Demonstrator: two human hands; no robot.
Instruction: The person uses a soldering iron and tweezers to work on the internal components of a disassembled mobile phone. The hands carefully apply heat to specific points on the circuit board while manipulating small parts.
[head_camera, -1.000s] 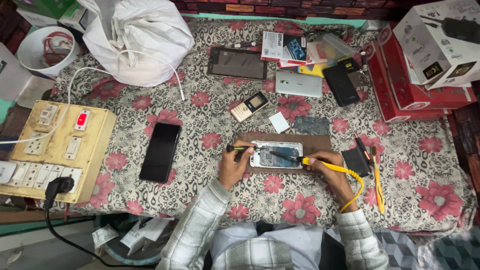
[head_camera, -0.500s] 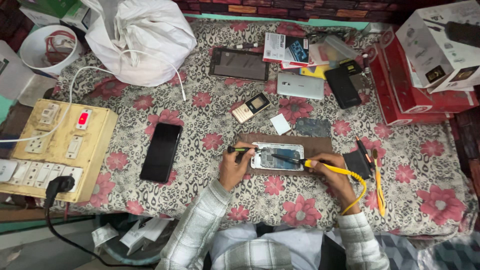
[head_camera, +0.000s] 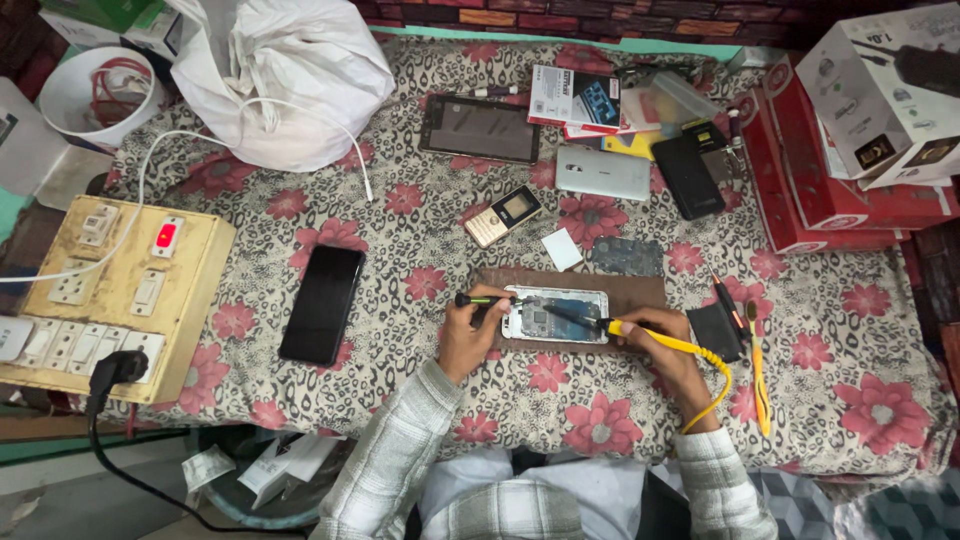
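Gripping a green-handled screwdriver (head_camera: 482, 299), the left hand (head_camera: 470, 335) has its fingers clenched round the shaft, tip at the opened phone (head_camera: 556, 316). That phone lies on a brown mat (head_camera: 635, 292) in the middle of the floral-clothed surface (head_camera: 400, 250). Right hand (head_camera: 668, 345): fingers grasping a yellow-handled soldering iron (head_camera: 640, 330), tip over the phone's board. Nearby, a black smartphone (head_camera: 322, 303) to the left, and a switchboard (head_camera: 110, 300) at the edge.

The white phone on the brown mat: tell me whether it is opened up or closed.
Opened up. The white phone lies flat on the brown mat with its inner parts exposed, a tool from each hand resting on it.
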